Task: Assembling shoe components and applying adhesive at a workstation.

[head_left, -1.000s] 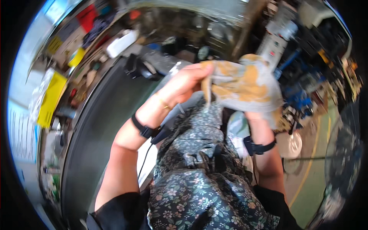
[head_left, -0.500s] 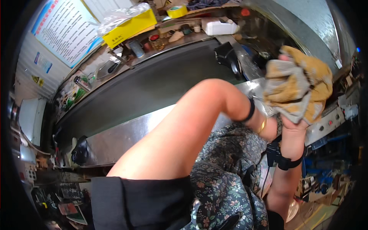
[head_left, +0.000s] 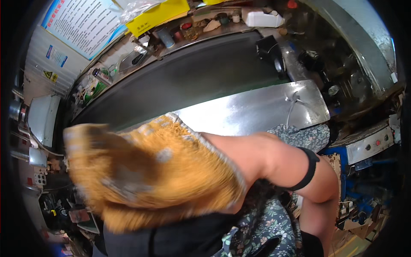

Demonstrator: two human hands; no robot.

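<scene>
A fuzzy yellow-and-grey towel [head_left: 171, 171], blurred by motion, fills the lower left of the head view. My right arm crosses my body from the lower right, and my right hand [head_left: 239, 154] is at the towel's right edge. The fingers disappear behind the cloth, which hangs from this hand. Under the towel lies my left upper arm, beside its black sleeve [head_left: 171, 237]; a little bare skin shows at the cloth's lower right edge. My left hand cannot be seen. A black strap [head_left: 306, 171] circles my right forearm.
Ahead is a wide dark conveyor belt [head_left: 184, 77] with a shiny metal ledge [head_left: 239, 107] along its near side. Behind it, a cluttered shelf holds a yellow box [head_left: 158, 17] and a white plastic jug [head_left: 263, 19]. A control panel with buttons [head_left: 370, 145] stands at the right.
The towel has swung with my right hand from the upper right across to the lower left, over my left arm. My left forearm has dropped out of sight.
</scene>
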